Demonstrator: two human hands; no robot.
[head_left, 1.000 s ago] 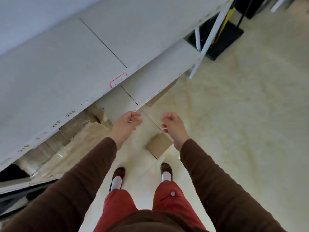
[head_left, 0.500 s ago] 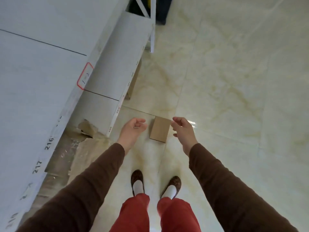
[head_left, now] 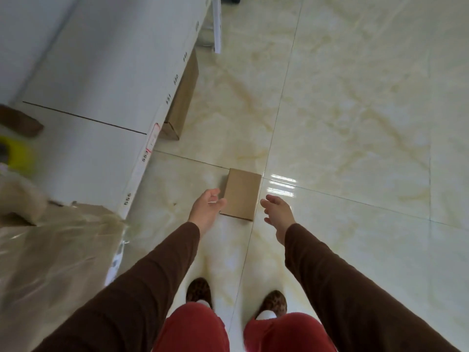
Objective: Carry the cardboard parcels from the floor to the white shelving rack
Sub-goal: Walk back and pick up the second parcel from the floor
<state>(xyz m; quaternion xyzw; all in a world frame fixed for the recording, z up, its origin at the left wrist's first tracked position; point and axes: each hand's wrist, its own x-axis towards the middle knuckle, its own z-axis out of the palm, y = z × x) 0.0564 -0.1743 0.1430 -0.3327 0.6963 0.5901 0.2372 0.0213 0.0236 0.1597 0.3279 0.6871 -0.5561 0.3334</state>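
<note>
A small flat cardboard parcel (head_left: 241, 194) lies on the glossy tiled floor straight ahead of my feet. My left hand (head_left: 206, 208) hovers at its left edge, fingers apart and empty. On the other side my right hand (head_left: 278, 212) is spread open beside the parcel's right edge, holding nothing. The white shelving rack (head_left: 101, 80) runs along the left, its shelf edge marked with number labels. A longer cardboard parcel (head_left: 181, 97) sits on the floor, partly tucked under the rack.
Plastic-wrapped brown packages (head_left: 50, 250) lie on a lower shelf at the near left, with a yellow item (head_left: 19, 156) beyond them. A rack upright (head_left: 217, 24) stands at the top. Bare tiled floor (head_left: 355, 123) spreads to the right.
My view has tipped further down and forward. Both hands have reached lower and closer to the small parcel, and their fingers have spread.
</note>
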